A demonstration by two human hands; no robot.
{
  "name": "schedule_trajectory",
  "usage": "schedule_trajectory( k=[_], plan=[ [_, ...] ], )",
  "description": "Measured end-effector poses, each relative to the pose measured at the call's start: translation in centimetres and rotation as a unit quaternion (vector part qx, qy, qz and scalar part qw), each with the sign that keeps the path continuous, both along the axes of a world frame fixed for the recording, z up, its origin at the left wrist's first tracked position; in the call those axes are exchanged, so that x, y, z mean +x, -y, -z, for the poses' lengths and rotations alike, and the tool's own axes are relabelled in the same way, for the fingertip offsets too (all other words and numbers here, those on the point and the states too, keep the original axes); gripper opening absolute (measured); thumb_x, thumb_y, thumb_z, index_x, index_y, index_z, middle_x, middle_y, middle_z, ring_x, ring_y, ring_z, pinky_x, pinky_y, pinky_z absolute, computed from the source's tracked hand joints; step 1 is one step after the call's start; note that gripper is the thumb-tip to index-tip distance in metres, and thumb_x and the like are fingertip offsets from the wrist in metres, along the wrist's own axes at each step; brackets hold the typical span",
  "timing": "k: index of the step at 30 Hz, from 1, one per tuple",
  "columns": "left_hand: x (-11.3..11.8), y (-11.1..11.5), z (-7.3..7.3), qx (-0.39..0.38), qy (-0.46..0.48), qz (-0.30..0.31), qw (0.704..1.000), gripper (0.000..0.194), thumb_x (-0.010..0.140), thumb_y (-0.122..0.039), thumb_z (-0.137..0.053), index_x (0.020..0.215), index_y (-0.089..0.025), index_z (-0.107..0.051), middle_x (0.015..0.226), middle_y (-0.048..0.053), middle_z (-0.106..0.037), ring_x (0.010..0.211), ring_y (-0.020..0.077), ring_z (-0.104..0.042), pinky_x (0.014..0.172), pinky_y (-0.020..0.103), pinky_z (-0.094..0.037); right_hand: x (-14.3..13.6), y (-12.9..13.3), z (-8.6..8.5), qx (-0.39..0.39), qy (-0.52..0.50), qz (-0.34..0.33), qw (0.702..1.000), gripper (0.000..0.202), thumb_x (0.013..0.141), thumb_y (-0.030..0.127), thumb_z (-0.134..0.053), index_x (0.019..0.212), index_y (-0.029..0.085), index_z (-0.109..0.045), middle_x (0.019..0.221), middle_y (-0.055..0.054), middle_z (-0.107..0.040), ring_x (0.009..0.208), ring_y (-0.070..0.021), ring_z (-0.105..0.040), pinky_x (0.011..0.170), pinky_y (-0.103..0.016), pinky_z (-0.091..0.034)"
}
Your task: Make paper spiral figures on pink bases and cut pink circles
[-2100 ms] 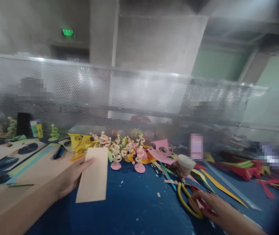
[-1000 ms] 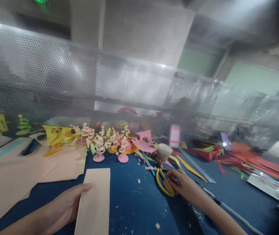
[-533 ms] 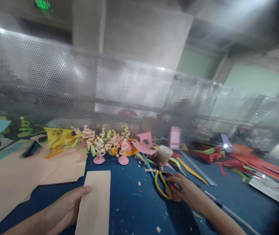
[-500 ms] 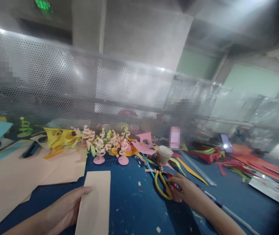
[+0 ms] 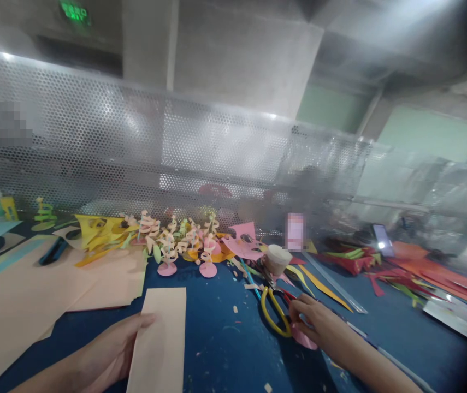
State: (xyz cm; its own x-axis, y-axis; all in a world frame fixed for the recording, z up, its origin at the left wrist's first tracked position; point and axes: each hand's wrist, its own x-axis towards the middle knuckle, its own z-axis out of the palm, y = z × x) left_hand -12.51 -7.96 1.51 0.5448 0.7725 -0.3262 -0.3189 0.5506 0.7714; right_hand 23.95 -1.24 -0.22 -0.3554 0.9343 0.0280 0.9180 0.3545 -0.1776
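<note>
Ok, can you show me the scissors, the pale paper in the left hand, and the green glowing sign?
Scissors [image 5: 273, 327]: head view, on the yellow handle loop.
Pale paper [image 5: 161, 338]: head view, on the middle of its front.
Green sign [image 5: 76, 13]: head view, on its lit letters.

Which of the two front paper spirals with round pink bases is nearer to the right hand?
The cream paper spiral on the right; its twin stands farther left, farther from the right hand.
</note>
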Motion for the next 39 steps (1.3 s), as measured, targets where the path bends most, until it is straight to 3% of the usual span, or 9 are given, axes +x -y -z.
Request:
schedule_trajectory(
  k=[7, 15, 18, 22, 27, 32, 34, 37, 39],
  plan=[
    [0.1, 0.2, -0.2, 0.006, -0.014, -0.001, 1.0, 0.039, 0.084, -0.033, -0.045, 0.107, -0.006, -0.06, 0.097, 0.01, -0.07, 0.104, 0.0294, -0.056, 0.095, 0.041, -0.035, -0.1, 0.2, -0.7, -0.015, -0.008, -0.025, 1.0, 0.016, 0.075, 0.011, -0.044, 0.069, 0.019, -0.057, 0.081, -0.006, -0.057, 0.077, -0.0186, -0.057, 0.072, -0.028, -0.044],
    [-0.2, -0.2, 0.9, 0.002, -0.007, -0.011, 1.0, 0.038, 0.084, -0.033, -0.045, 0.107, -0.007, -0.061, 0.104, 0.013, -0.067, 0.103, 0.0287, -0.058, 0.094, 0.039, -0.038, -0.1, 1.1, -0.4, -0.029, 0.0, -0.04, 0.999, 0.015, 0.07, 0.009, -0.043, 0.067, 0.018, -0.055, 0.076, -0.007, -0.059, 0.072, -0.0195, -0.055, 0.068, -0.029, -0.043],
    [-0.3, -0.2, 1.2, -0.01, -0.014, -0.02, 1.0, 0.038, 0.085, -0.032, -0.043, 0.108, -0.007, -0.06, 0.104, 0.014, -0.067, 0.102, 0.0287, -0.058, 0.093, 0.04, -0.039, 0.6, 1.5, -1.2, -0.041, -0.011, -0.03, 0.999, 0.013, 0.071, 0.011, -0.045, 0.068, 0.018, -0.056, 0.075, -0.006, -0.061, 0.072, -0.0196, -0.055, 0.067, -0.029, -0.042],
    [-0.2, -0.4, 1.3, -0.013, -0.01, -0.022, 1.0, 0.039, 0.084, -0.033, -0.045, 0.108, -0.006, -0.06, 0.103, 0.015, -0.067, 0.101, 0.0294, -0.058, 0.092, 0.04, -0.04, 0.4, 1.8, -2.7, -0.058, -0.102, -0.008, 0.993, 0.01, 0.078, 0.023, -0.045, 0.072, 0.021, -0.054, 0.069, -0.002, -0.061, 0.064, -0.0167, -0.053, 0.059, -0.025, -0.039],
    [0.0, -0.4, 0.9, -0.013, -0.004, -0.028, 1.0, 0.038, 0.081, -0.034, -0.052, 0.106, -0.007, -0.061, 0.104, 0.015, -0.067, 0.105, 0.0298, -0.056, 0.094, 0.039, -0.037, -4.6, 2.4, -3.2, -0.096, -0.223, -0.028, 0.97, 0.007, 0.076, 0.022, -0.05, 0.071, 0.02, -0.054, 0.067, 0.0, -0.057, 0.063, -0.0146, -0.051, 0.055, -0.023, -0.037],
    [0.1, -0.3, 1.1, 0.0, -0.004, -0.049, 0.999, 0.038, 0.081, -0.036, -0.053, 0.107, -0.008, -0.059, 0.104, 0.015, -0.067, 0.104, 0.03, -0.057, 0.093, 0.04, -0.039, -10.7, 2.3, -1.6, -0.145, -0.368, -0.06, 0.917, 0.006, 0.072, 0.024, -0.057, 0.073, 0.019, -0.055, 0.064, 0.002, -0.056, 0.06, -0.0132, -0.053, 0.055, -0.023, -0.04],
    [0.1, -0.4, 1.4, -0.008, 0.003, -0.064, 0.998, 0.041, 0.082, -0.037, -0.052, 0.108, -0.006, -0.057, 0.104, 0.016, -0.066, 0.104, 0.0302, -0.057, 0.093, 0.04, -0.04, -12.4, 1.7, -0.9, -0.126, -0.385, -0.057, 0.913, 0.007, 0.07, 0.024, -0.058, 0.072, 0.018, -0.056, 0.063, 0.001, -0.057, 0.06, -0.0144, -0.054, 0.055, -0.024, -0.041],
    [0.2, -0.6, 1.8, -0.022, 0.039, -0.097, 0.994, 0.049, 0.081, -0.038, -0.052, 0.117, -0.004, -0.05, 0.111, 0.018, -0.063, 0.108, 0.0292, -0.054, 0.095, 0.038, -0.039, -14.2, 1.0, -0.1, -0.049, -0.387, -0.035, 0.92, 0.008, 0.068, 0.022, -0.059, 0.075, 0.018, -0.059, 0.078, -0.004, -0.059, 0.075, -0.0196, -0.054, 0.065, -0.028, -0.041],
    [0.2, -0.8, 1.8, -0.021, 0.055, -0.118, 0.991, 0.057, 0.08, -0.04, -0.053, 0.123, -0.004, -0.043, 0.113, 0.018, -0.061, 0.11, 0.0288, -0.052, 0.095, 0.037, -0.039, -15.1, 1.0, 0.4, -0.015, -0.397, -0.03, 0.917, 0.01, 0.074, 0.027, -0.054, 0.078, 0.019, -0.058, 0.085, -0.005, -0.058, 0.081, -0.0204, -0.052, 0.069, -0.03, -0.039]
  ],
)
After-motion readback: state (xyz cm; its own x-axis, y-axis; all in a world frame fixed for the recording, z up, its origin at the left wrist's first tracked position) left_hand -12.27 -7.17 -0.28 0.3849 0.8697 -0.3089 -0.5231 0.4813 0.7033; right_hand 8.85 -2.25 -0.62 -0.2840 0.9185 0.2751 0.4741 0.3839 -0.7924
